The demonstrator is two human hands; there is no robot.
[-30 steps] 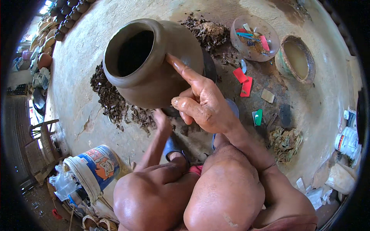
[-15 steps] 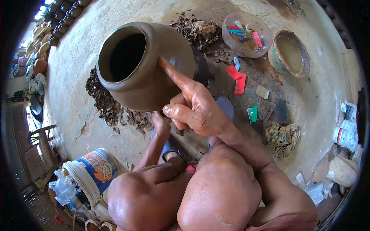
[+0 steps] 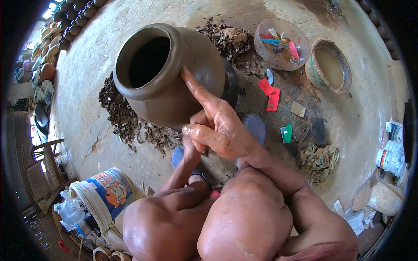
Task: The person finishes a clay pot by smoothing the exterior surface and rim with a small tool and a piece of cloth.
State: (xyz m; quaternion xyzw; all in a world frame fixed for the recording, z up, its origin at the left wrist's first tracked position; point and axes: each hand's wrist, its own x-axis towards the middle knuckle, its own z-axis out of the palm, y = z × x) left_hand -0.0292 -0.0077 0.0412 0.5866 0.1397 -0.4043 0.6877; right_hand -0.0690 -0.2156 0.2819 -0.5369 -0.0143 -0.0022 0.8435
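A brown, damp-looking clay pot (image 3: pixel 202 56) with a wide mouth and thick rolled rim is in front of me. My right hand (image 3: pixel 220 128) has its index finger stretched out, the tip pressed to the pot's neck just below the rim. Its thumb sticks out, the other fingers are curled, and nothing shows in its grasp. Down by the pot's underside is my left hand (image 3: pixel 190 147), its fingers hidden behind the pot and my right hand. Part of a dark, rounded support (image 3: pixel 231 82) shows at the pot's far right side.
Dry leaves (image 3: pixel 117 113) lie around the pot. To the right are a clear bowl of small tools (image 3: pixel 285 63), a bucket of murky water (image 3: pixel 328 67), red pieces (image 3: pixel 273 99), a green piece (image 3: pixel 287 133) and a crumpled leaf heap (image 3: pixel 320 161). A white-and-blue bucket (image 3: pixel 106 193) stands left.
The pot's neck has turned so the rim narrows at the shoulder where my fingertip rests. My finger stays against it. The whole view has shifted slightly.
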